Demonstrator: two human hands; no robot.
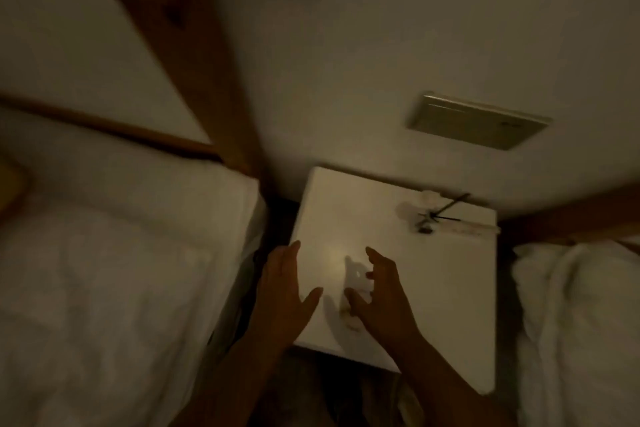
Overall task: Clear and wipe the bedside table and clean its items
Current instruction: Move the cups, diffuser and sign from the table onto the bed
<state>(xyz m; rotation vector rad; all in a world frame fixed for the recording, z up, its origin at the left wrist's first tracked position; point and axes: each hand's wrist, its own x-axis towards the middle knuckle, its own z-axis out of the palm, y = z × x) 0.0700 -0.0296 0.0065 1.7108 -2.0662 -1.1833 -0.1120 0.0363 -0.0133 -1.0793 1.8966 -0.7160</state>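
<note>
A white bedside table [433,288] stands between two beds in dim light. My left hand [282,295] hovers flat over the table's front left edge, fingers straight, holding nothing. My right hand [381,291] is just right of it, with fingers spread and curved around a small white item [355,276] that lies on the tabletop. The fingers are not closed on it. At the table's back right lies a blurred cluster of pale things with thin black sticks [436,217].
A bed with white bedding [104,288] is close on the left, under a wooden headboard frame [194,62]. Another white bed [581,322] is on the right. The wall behind carries a beige switch plate [478,120]. A dark gap runs between the left bed and the table.
</note>
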